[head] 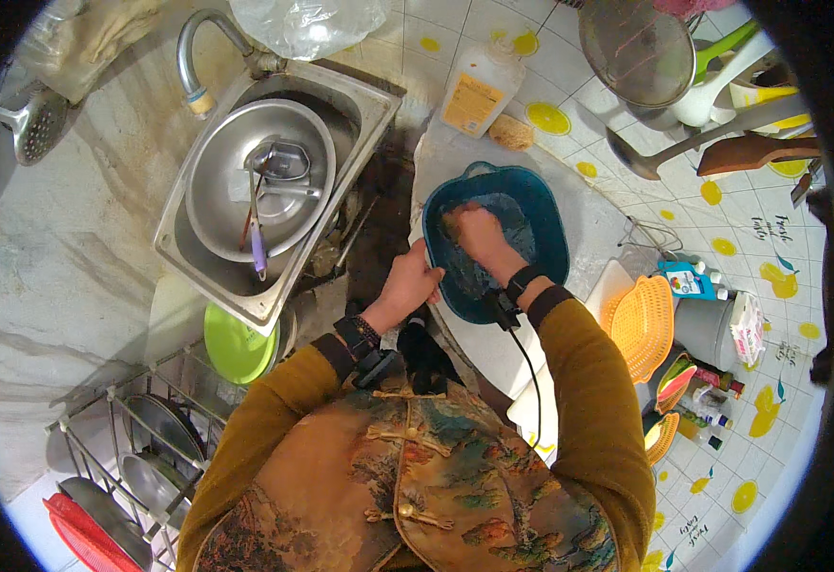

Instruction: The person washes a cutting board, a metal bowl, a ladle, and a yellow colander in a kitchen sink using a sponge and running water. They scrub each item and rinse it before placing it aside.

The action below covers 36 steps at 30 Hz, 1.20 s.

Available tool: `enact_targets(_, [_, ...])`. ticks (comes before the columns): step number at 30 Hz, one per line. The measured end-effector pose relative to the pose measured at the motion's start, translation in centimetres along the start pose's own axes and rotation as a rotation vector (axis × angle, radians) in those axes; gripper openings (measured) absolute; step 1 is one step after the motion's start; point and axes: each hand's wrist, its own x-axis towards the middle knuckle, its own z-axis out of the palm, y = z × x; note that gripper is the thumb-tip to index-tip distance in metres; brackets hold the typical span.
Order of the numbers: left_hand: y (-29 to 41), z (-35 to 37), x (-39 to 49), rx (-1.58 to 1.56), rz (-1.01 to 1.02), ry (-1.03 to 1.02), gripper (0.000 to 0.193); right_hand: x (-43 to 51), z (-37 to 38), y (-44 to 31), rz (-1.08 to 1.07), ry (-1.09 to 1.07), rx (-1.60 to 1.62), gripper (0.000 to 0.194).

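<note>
A dark teal plastic basin (556,214) stands on the light counter, with a wet, shiny inside. My left hand (409,279) grips its left rim, thumb towards the inside. Down in the basin is my right hand (482,234), its fingers curled near the left inner wall. A blurred brownish patch shows at those fingertips; whether it is a scrubber they hold cannot be made out. Behind the basin, a tan sponge (511,133) lies beside a plastic pump bottle (481,89) with an orange label.
Left of the counter, a steel sink (166,232) holds a steel bowl (206,214) with utensils under the faucet (189,64). An orange basket (638,329) and bottles stand right. Ladles (646,161) hang on the tiled wall. A dish rack (113,429) and green basin (238,350) are lower left.
</note>
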Motion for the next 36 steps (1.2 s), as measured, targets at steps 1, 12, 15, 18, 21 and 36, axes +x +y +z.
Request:
enact_targets(1, [-0.3, -0.2, 0.1, 0.000, -0.012, -0.038, 0.046, 0.2, -0.8, 0.9, 0.160, 0.106, 0.087, 0.019])
enact_targets(12, [0.7, -2.5, 3.1, -0.035, 0.050, 0.077, 0.058, -1.8, 2.4, -3.4, -0.028, 0.216, 0.450, 0.019])
enact_targets(15, [0.0, -1.9, 2.4, -0.041, 0.016, -0.007, 0.060, -1.3, 2.0, -3.1, 0.188, 0.261, 0.582, 0.021])
enact_targets(18, [-1.1, -1.1, 1.7, 0.071, 0.060, 0.061, 0.061, 1.0, 0.6, -1.5, 0.637, 0.327, 1.037, 0.019])
enact_targets(21, [-1.4, -0.8, 0.7, -0.022, 0.014, 0.018, 0.063, 3.0, -0.8, 0.9, 0.801, 0.967, 1.522, 0.021])
enact_targets(36, [0.3, -1.0, 0.0, -0.090, -0.019, -0.028, 0.063, 2.9, 0.9, 1.1, 0.593, 0.892, 0.416, 0.024])
